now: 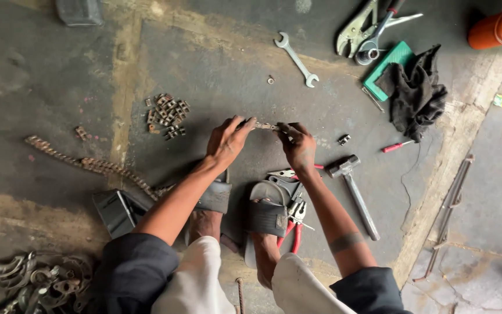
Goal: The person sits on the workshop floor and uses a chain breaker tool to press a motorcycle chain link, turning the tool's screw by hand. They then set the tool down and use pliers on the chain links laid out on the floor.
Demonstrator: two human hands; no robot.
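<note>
Holding short chain piece (265,125) pinched between left hand (228,141) and right hand (298,146), above floor (59,87); lying loose: link pile (167,115) taken apart, long chain (88,164) still whole; hammer (352,192), pliers (293,216) waiting nearby.

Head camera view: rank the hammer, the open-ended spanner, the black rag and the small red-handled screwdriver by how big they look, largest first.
1. Black rag, the broadest.
2. Hammer, the longest.
3. Open-ended spanner, shorter and thinner than the hammer.
4. Red-handled screwdriver, clearly smallest.
All lie on the floor, so nearness hardly skews this.
</note>
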